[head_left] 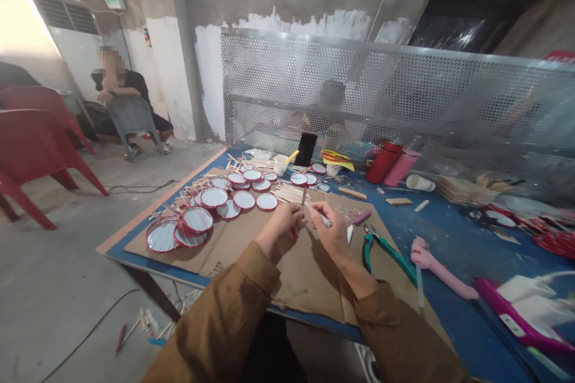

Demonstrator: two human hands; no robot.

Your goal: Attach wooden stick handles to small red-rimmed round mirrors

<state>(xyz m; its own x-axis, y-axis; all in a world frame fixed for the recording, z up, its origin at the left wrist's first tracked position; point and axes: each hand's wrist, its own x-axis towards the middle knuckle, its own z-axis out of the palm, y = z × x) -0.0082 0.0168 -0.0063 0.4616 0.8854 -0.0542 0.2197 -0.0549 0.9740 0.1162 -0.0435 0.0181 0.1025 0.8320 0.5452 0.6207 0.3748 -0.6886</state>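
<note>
My left hand (287, 225) is closed, with a thin reddish-brown stick (304, 195) rising from its fingertips. Close beside it, my right hand (331, 228) is wrapped round a slim whitish tool (325, 221) whose kind I cannot make out; its tip is by the left fingers. Both hands are above a cardboard sheet (309, 293). Left of them lie several round white discs with red rims (197, 219). A bundle of flat wooden sticks (290, 192) is just behind the hands. Green-handled pliers (390, 252) lie right of my right hand.
On the blue table (399, 218) are a pink glue gun (442, 269), a purple power strip (516, 317), a red bottle (383, 161), a pink bottle (402, 167) and a propped phone (306, 149). A perforated metal screen (278, 78) stands behind. A person (130, 87) sits at far left.
</note>
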